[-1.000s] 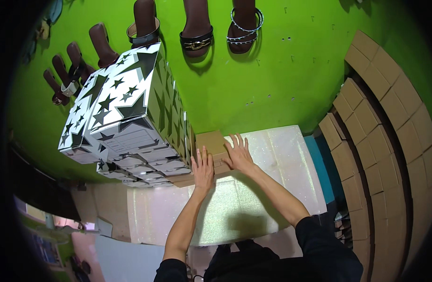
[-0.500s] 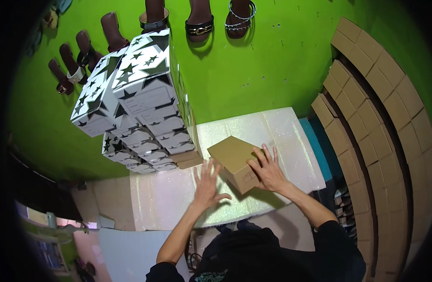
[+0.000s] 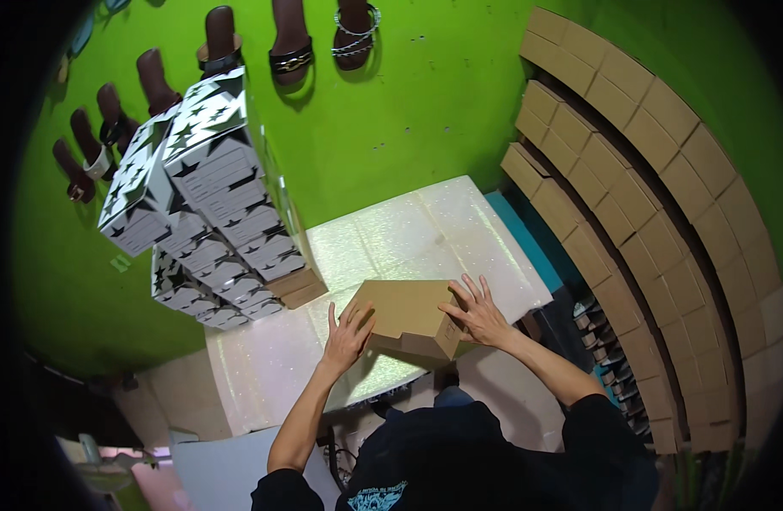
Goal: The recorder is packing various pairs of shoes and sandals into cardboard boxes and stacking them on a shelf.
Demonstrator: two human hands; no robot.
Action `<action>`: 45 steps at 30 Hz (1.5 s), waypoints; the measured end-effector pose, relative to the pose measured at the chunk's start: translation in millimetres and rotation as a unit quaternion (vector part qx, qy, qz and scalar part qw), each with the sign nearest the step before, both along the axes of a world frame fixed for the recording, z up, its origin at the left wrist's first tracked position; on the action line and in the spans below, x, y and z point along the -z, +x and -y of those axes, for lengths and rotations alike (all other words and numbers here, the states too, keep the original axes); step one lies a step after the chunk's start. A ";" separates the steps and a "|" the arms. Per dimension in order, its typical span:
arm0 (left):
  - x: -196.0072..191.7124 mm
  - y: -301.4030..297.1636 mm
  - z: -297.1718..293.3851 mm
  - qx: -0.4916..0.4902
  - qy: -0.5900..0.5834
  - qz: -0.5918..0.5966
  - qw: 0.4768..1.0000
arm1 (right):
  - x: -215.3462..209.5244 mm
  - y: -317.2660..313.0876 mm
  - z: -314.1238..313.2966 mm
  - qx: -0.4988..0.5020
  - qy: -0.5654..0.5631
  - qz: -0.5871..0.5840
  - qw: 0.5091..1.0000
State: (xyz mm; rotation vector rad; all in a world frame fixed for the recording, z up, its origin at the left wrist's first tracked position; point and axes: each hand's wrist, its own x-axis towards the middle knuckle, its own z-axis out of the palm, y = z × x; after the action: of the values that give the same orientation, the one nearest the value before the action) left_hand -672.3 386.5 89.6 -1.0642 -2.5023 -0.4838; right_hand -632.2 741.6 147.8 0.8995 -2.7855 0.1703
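A plain brown cardboard box [image 3: 408, 308], its lid facing up, is between my hands over the near edge of the table. My left hand [image 3: 347, 337] grips the box's left end, fingertips on the lid's edge. At the other end, my right hand [image 3: 478, 317] holds the right side, with its fingers along the top corner and the thumb lower down. The box's front side has a notch along the lid edge. Its underside is hidden, so I cannot tell whether it rests on the table.
A shiny white-covered table [image 3: 408, 217] lies beneath. Stacked star-patterned boxes [image 3: 213, 153] stand at its left, one plain brown box [image 3: 296, 286] at their base. Long rows of brown boxes [image 3: 647, 204] line the right. Sandals [image 3: 289, 51] hang on the green wall.
The box has turned so its long side faces me. My left hand has closed in from beside it onto its left end. The whole view has swung to the right.
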 end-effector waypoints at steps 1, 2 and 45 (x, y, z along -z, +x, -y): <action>6.9 5.6 -8.7 -0.002 -0.010 0.001 1.000 | 13.3 2.3 -10.1 0.005 0.005 -0.006 1.000; 13.8 10.0 -18.1 -0.006 -0.020 0.003 1.000 | 26.6 4.4 -20.8 0.009 0.009 -0.011 1.000; -9.7 -109.8 -346.4 -0.267 -0.083 0.036 0.959 | 42.2 -86.1 -291.4 0.105 -0.301 -0.055 0.946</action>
State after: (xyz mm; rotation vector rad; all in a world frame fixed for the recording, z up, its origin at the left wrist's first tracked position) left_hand -782.1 732.9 99.3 -0.3846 -2.7822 -0.1543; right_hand -718.3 1033.0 105.7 0.4386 -2.4597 0.8469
